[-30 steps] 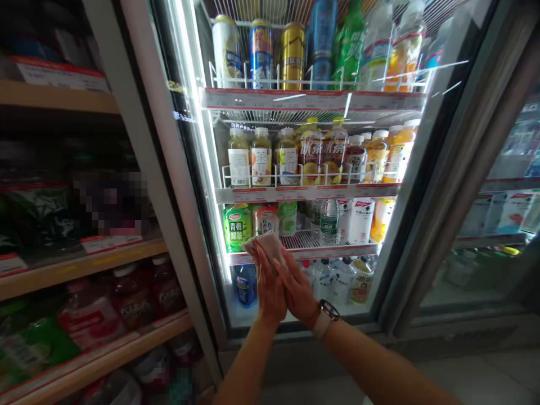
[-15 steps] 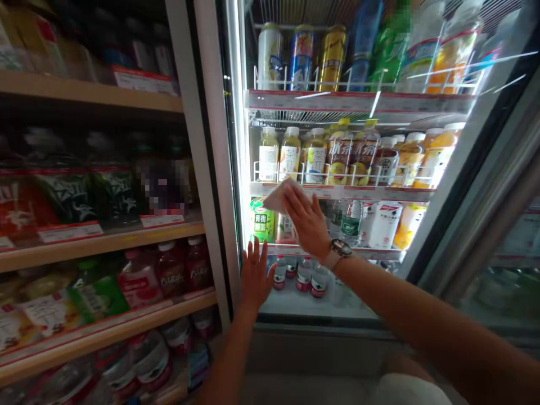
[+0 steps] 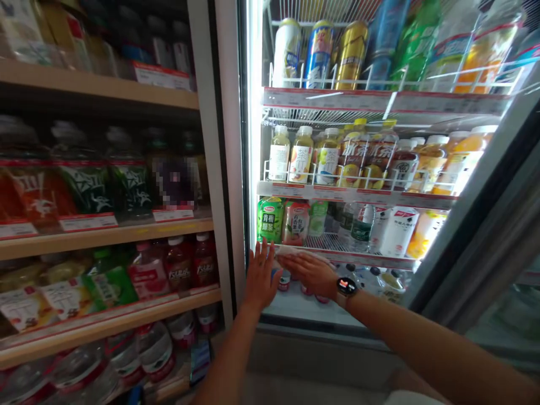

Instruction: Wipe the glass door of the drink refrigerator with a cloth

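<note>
My left hand (image 3: 259, 279) is open, fingers spread upward, against the glass door (image 3: 304, 315) of a lit drinks cooler near its left edge. My right hand (image 3: 311, 273) lies nearly flat on the same glass, holding a pale wiping cloth (image 3: 304, 252) under its fingers. Most of that cloth is hidden by the hand; a thin strip shows above it. A watch (image 3: 346, 286) is on my right wrist. Behind the glass, just above my hands, stand a green drink carton (image 3: 269, 220) and a red one (image 3: 295, 223).
Cooler shelves hold cans (image 3: 318, 53), tea bottles (image 3: 301, 154) and water bottles (image 3: 363, 225). On the left, wooden shelves (image 3: 169, 228) carry several rows of bottles beside a grey upright frame (image 3: 211, 140). A dark door frame (image 3: 476, 185) slants along the right.
My right hand has slid down the glass with the cloth, from the middle shelf's level to below the cartons, beside my left hand. The left hand stays nearly in place; the view shifts slightly.
</note>
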Demonstrator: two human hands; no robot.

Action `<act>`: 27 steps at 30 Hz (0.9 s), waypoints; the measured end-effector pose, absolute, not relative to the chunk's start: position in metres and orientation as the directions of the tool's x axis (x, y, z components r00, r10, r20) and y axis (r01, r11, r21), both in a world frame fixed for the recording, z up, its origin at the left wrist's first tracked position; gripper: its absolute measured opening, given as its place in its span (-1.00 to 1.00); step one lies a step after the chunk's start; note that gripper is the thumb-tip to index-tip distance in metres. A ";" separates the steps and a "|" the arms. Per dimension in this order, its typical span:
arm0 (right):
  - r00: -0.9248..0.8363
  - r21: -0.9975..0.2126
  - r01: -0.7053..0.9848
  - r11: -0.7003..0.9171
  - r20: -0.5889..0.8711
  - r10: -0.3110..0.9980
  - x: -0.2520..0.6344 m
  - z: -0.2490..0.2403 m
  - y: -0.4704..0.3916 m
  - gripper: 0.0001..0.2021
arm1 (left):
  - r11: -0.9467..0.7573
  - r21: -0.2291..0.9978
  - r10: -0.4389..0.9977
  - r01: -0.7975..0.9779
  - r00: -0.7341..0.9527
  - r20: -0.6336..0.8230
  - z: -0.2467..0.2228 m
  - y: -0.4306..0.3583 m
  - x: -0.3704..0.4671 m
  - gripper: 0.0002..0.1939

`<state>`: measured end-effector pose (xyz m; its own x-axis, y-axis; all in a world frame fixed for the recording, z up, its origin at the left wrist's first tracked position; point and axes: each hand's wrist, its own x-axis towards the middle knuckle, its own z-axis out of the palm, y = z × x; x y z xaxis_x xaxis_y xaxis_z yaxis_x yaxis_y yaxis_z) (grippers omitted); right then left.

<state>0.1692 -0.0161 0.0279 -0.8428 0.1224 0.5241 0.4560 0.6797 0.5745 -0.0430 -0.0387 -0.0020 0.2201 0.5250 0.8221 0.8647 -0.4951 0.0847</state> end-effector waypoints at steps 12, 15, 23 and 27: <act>-0.817 0.652 0.519 0.553 0.567 0.099 0.188 0.157 -0.009 -0.38 | -0.408 0.059 0.508 0.911 0.173 0.844 -0.009 -0.035 -0.033 -0.21; -0.640 0.550 0.710 0.440 0.764 0.078 0.177 0.205 -0.006 -0.35 | -0.401 0.089 0.507 0.912 0.141 0.851 -0.009 -0.034 -0.027 -0.21; -0.752 0.617 0.601 0.508 0.652 0.098 0.165 0.110 -0.010 -0.48 | -0.412 0.066 0.519 0.909 0.175 0.836 -0.009 -0.038 -0.035 -0.25; -0.865 0.646 0.416 0.640 0.499 0.057 0.183 0.020 -0.015 -0.50 | -0.445 0.032 0.528 0.895 0.233 0.816 -0.006 -0.042 -0.044 -0.27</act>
